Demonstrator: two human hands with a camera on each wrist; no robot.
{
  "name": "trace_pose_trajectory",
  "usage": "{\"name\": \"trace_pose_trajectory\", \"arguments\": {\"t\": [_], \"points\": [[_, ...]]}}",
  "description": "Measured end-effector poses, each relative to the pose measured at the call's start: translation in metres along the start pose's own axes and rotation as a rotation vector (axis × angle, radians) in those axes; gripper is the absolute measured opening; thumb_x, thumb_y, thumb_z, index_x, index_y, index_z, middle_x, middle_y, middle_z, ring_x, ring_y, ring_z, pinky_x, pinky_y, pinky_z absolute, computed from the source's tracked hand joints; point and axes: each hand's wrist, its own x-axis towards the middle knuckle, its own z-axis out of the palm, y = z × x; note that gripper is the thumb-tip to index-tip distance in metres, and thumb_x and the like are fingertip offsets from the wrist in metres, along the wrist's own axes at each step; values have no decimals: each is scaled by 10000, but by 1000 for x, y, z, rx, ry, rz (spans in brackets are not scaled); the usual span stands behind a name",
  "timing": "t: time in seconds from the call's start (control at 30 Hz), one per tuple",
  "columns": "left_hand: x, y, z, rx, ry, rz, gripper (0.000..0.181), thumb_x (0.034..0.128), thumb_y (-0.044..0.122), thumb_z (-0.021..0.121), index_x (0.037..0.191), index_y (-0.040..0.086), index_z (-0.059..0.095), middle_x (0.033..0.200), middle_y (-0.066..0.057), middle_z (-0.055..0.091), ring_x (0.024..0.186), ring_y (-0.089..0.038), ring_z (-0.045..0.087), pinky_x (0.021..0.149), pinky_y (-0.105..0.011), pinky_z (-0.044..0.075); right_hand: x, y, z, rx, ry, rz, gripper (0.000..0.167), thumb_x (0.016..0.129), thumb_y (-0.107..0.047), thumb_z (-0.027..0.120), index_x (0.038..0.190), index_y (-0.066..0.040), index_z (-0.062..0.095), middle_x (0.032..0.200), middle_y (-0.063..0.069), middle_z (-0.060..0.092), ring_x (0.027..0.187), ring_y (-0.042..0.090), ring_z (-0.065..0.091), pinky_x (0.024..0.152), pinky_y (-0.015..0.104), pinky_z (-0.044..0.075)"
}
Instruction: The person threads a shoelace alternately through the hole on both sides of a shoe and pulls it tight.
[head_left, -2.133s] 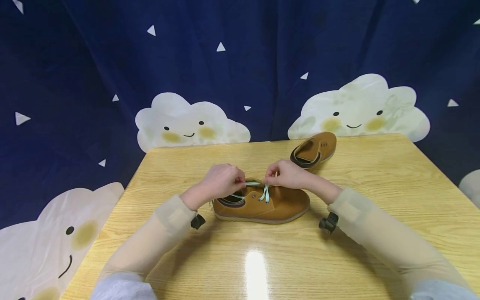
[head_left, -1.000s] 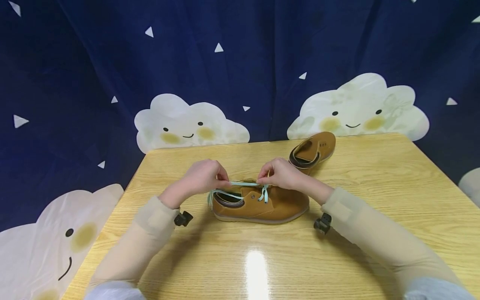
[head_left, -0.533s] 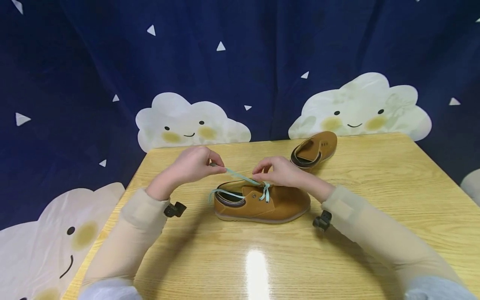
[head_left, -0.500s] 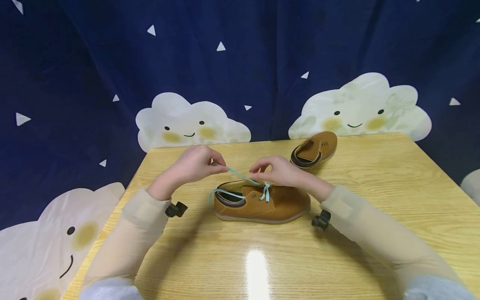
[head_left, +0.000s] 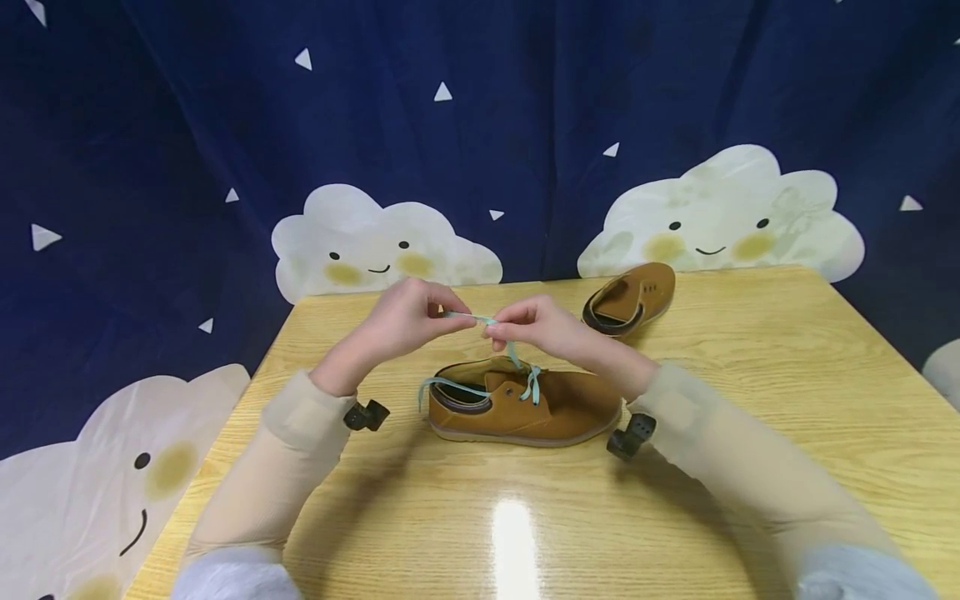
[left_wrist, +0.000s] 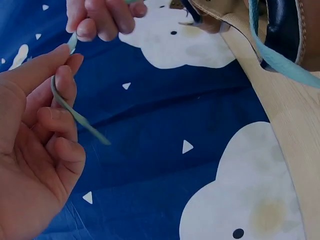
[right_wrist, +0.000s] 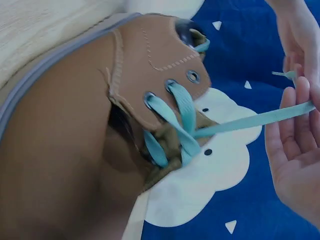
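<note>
A brown leather shoe (head_left: 577, 408) stands on the table, toe to the right. Its light blue shoelace (right_wrist: 255, 120) threads the two lower eyelets in the right wrist view; the eyelet nearest the ankle shows no lace. Above the shoe's opening, my left hand (head_left: 405, 321) pinches the far lace strand close to its end, and the tip (left_wrist: 95, 132) dangles below the fingers in the left wrist view. My right hand (head_left: 551, 329) grips the same strand just beside it, fingertips almost touching the left. The other strand (head_left: 457, 385) lies loose across the opening and over the heel.
A second brown shoe (head_left: 633, 300), with no lace visible, sits behind to the right on the wooden table (head_left: 390, 508). Behind the table hangs a dark blue curtain (head_left: 525, 125) printed with clouds. Each wrist carries a small black camera (head_left: 366, 415).
My left hand drew the strand leftward and up off the shoe, then came back toward the right. My right hand left the eyelet area, rose, and now holds the strand near the left fingers.
</note>
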Motion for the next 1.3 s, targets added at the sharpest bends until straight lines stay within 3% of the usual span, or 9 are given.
{"name": "trace_pose_trajectory", "arguments": {"t": [0.17,0.3,0.47,0.7,0.8,1.0,1.17,1.3], "points": [[-2,-4,2,-29,139,-22,261,873,252,751,1105,135,737,994,45,684,636,-120,513,532,-305,385,-8,-4,-15,82,80,-13,225,973,-65,576,1054,117,680,763,9,685,876,194,635,900,371,462],[-5,-7,12,-59,171,-64,273,898,272,722,1143,153,719,1082,57,671,696,-118,537,554,-319,404,-11,-8,-30,116,148,-31,199,971,-65,569,1002,68,715,762,3,692,885,181,642,883,353,490],[-11,-11,32,-56,101,-82,193,925,260,689,1069,146,748,1020,49,695,706,-107,547,574,-304,424,-13,-11,-46,168,232,-43,234,996,-104,554,852,-98,738,785,1,681,902,181,630,894,312,492],[-18,-5,57,23,-107,-103,166,924,300,684,995,176,769,742,100,630,539,-87,470,491,-265,356,-20,-17,-60,223,331,-99,208,998,-138,564,920,-103,754,752,8,664,800,149,625,849,266,505],[-21,-1,66,61,-172,-97,158,912,313,696,985,194,772,688,109,604,486,-65,438,474,-252,334,-21,-15,-62,150,359,-131,188,992,-144,578,991,-32,729,753,10,664,767,156,620,828,268,509],[-27,1,79,99,-224,-58,106,894,281,722,936,198,772,848,106,708,476,-17,436,467,-222,332,-24,-4,-58,-78,325,-211,232,992,-46,547,1124,118,643,750,91,657,662,159,598,691,251,515],[-30,-2,84,80,-199,-18,53,878,221,743,911,185,765,842,104,713,486,-1,432,470,-216,334,-27,8,-49,-368,292,-226,184,975,-55,582,1078,35,706,778,59,684,694,156,613,634,259,486],[-31,-4,85,61,-177,43,47,871,193,750,904,163,763,846,83,716,496,12,436,478,-209,348,-31,19,-42,-645,274,-361,154,923,-35,651,1046,-13,742,829,39,702,700,147,611,606,294,467]]}}
